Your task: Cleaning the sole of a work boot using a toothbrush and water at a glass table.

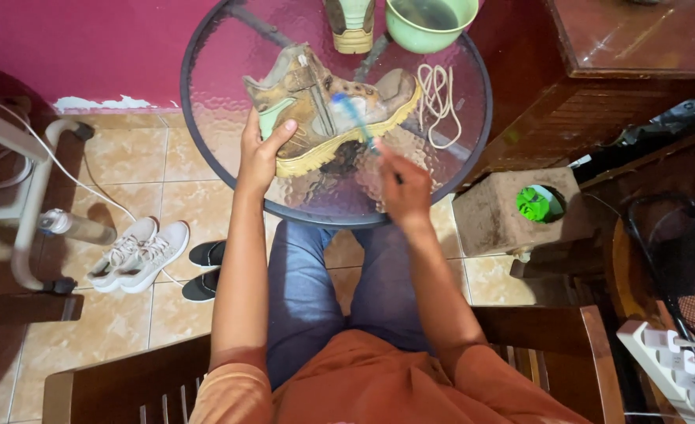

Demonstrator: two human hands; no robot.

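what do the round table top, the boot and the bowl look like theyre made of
Table top: textured clear glass in a dark rim, likely metal; the floor and legs show through it. Boot: tan suede-like or fabric upper, matte and dirt-stained, with a yellowish rubbery sole. Bowl: smooth pale green, probably plastic, judging by its even colour and soft sheen.

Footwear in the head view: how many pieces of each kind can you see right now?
Tan boots: 2, one held by the left hand on the glass table, boot, and a second cut off at the top edge.
White sneakers: 2.
Black shoes: 2.
Total: 6.
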